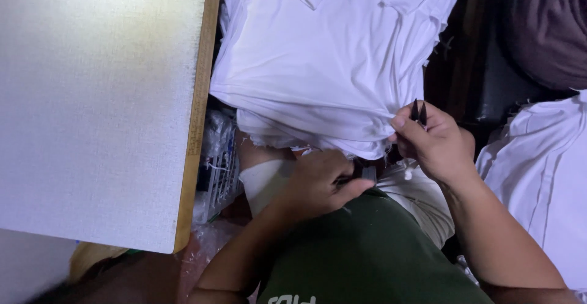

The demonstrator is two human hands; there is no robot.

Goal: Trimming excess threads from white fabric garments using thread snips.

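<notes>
A pile of white garments (324, 53) lies in front of me, its lower hem hanging toward my lap. My right hand (437, 142) is closed around small black thread snips (418, 112), whose points stick up beside the thumb at the hem's right corner. My left hand (321, 185) is curled shut under the hem, pinching the white fabric near a small dark object that I cannot make out. A white bandage wraps my left wrist (263, 182). I wear a dark green shirt (367, 255).
A white board with a wooden ruler edge (197, 114) fills the left. A plastic-wrapped bundle (217, 163) sits between board and garments. More white cloth (544, 175) lies at the right, with a dark seat (544, 29) behind it.
</notes>
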